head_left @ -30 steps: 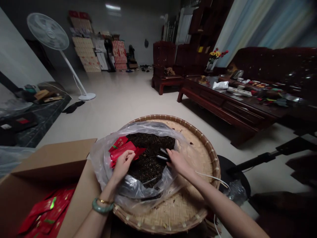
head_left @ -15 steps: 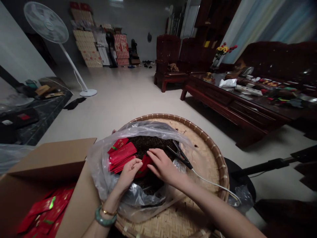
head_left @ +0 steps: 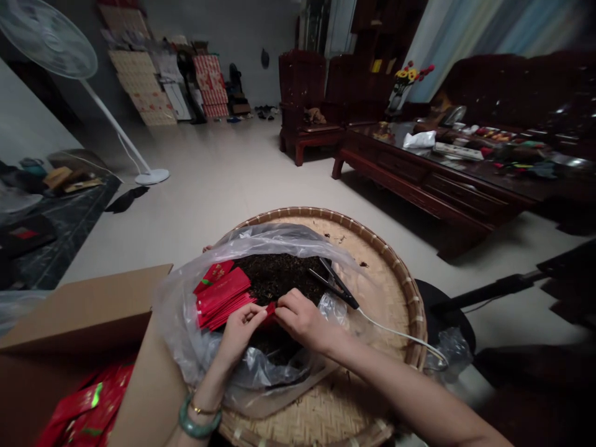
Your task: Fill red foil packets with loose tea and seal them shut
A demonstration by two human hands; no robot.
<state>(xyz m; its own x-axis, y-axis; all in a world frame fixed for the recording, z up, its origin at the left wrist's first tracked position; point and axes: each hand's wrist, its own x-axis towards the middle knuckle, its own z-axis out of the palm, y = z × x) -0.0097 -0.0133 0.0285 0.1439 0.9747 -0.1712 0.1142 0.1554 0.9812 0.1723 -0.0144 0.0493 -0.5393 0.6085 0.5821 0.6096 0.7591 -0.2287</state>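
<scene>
Between my two hands is a small red packet [head_left: 270, 309], mostly covered by my fingers. My left hand [head_left: 243, 326] pinches its left end, and my right hand [head_left: 300, 316] closes on its right end. Beneath them, dark dried leaves [head_left: 279, 276] that look like tea fill a clear plastic bag [head_left: 186, 310] with its mouth spread wide. A stack of flat red packets [head_left: 223, 298] lies on the leaves, left of my hands. To the right rests a black hand-held sealer [head_left: 342, 288], its long jaws apart and a white cord trailing off.
The bag sits on a round woven bamboo tray [head_left: 395, 298]. At the lower left, an open cardboard box [head_left: 88, 298] holds several red packets [head_left: 88, 403]. A black stand [head_left: 493, 288] is on the right, a dark wooden table [head_left: 419, 180] beyond, and a white fan [head_left: 151, 177] at far left.
My right hand has drawn in its fingers from an open reach to a pinch on the packet. The packet's top edge sits lower between my hands. The view has shifted slightly.
</scene>
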